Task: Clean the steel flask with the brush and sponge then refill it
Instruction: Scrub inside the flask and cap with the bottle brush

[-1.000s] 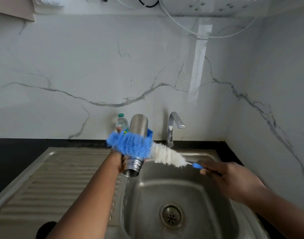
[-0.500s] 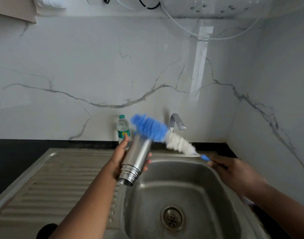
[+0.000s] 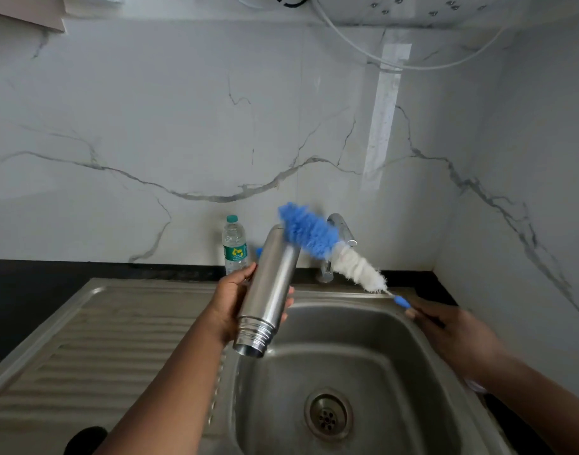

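Surface: You stand at a steel sink unit [image 3: 363,295]. Its ribbed draining board [image 3: 94,349] takes the left part, and the basin with the drain [image 3: 327,413] sits at the right.
Room: A white marble wall [image 3: 150,126] with grey veins rises behind the sink, and a second marble wall closes the right side. A dark counter [image 3: 25,284] runs along the back edge and the left.
Flask: Your left hand [image 3: 230,305] is wrapped around the steel flask [image 3: 270,290], the thumb on the left of the body and the fingertips showing on the right. The flask is tilted over the left rim of the basin, its threaded open mouth pointing down toward you.
Brush: Your right hand [image 3: 455,333] is closed around the handle of the brush [image 3: 330,254], over the right rim of the basin. The blue part of the bristles touches the raised bottom end of the flask, and the white part is nearer your hand.
Other things: A small plastic water bottle [image 3: 234,244] with a green cap stands at the back edge of the sink, just behind the flask. A small blue thing shows between bottle and flask; you cannot tell what it is.
In the way: The tap [image 3: 342,234] stands at the back edge of the basin, partly hidden behind the brush.
Open room: The basin lies open under both hands, and the draining board stretches to the left edge.
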{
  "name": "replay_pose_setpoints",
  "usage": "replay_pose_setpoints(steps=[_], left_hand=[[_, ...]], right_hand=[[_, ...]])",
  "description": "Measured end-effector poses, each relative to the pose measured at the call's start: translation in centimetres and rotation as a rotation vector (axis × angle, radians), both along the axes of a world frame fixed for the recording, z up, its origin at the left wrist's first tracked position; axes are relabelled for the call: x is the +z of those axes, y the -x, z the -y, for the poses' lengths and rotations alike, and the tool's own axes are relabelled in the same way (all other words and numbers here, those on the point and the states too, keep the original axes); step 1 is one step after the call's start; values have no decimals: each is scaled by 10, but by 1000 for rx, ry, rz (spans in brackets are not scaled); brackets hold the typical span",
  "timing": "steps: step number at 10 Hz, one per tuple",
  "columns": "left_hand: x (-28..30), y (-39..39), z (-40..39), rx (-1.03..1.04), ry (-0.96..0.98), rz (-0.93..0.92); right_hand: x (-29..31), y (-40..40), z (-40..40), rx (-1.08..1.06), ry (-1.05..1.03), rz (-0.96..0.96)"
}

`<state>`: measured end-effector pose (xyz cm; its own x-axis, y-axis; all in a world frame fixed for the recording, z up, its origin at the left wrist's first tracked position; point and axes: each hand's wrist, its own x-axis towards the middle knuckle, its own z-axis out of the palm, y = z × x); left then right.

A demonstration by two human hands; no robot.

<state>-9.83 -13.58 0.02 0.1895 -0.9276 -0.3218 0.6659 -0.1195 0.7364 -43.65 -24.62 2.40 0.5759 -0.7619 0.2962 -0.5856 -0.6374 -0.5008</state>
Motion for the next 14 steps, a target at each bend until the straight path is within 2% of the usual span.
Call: replay_pose_setpoints(steps=[1, 2, 3, 4, 5, 6, 7, 8, 9, 10, 11, 12, 13, 14], left_hand=[[7, 5, 3, 114, 80, 83], [6, -2, 5, 102, 112, 167], [5, -5, 7, -158, 99, 40], [-1, -7, 12, -235, 87, -38], [-8, -4, 2, -360, 176, -214], [-9, -11, 5, -306, 191, -185], [6, -1, 10, -254, 155, -72], [-38, -27, 23, 63, 17, -80], [-40, -33, 21, 169, -28, 51], [-14, -19, 22, -74, 124, 109], [-4, -11, 23, -179, 205, 13], [2, -8, 18, -146, 161, 135], [-3, -13, 20, -206, 209, 95], [-5, -7, 26, -181, 128, 43]], right_hand=[[-5, 13, 0, 95, 78, -107], [-5, 14, 5, 92, 77, -61], [-8, 3, 15, 67, -111, 102], [-7, 0, 12, 93, -96, 121], [-2, 4, 0, 170, -56, -4], [-3, 4, 3, 168, -81, 48], [-8, -3, 13, 73, -103, 144], [-7, 4, 4, 124, 26, 25], [-9, 11, -9, 215, 142, -71], [-7, 4, -4, 148, 39, 97], [-8, 3, 3, 68, -10, 126], [-11, 15, 1, 169, 92, -11], [-16, 15, 2, 146, 67, 38], [-18, 3, 0, 117, 53, 164]])
